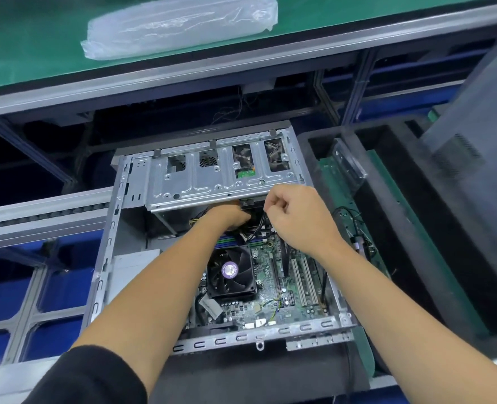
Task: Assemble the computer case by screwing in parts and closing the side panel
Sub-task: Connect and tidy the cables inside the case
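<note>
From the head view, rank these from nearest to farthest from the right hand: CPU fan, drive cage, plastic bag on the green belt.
From the right hand:
1. Drive cage, just beyond and left of it.
2. CPU fan, lower left on the board.
3. Plastic bag, far up on the belt.

A green work surface (37,39) runs across the far side, edged by a long grey metal rail (241,64), and a clear plastic bag (180,24) lies flat on it. Beneath the rail is a dark, shadowed recess with grey metal frame struts (355,88) and a few loose thin wires (229,109). On the left, blue panels (5,295) show behind a grey metal frame, and on the right sits a black foam tray (445,243).
</note>
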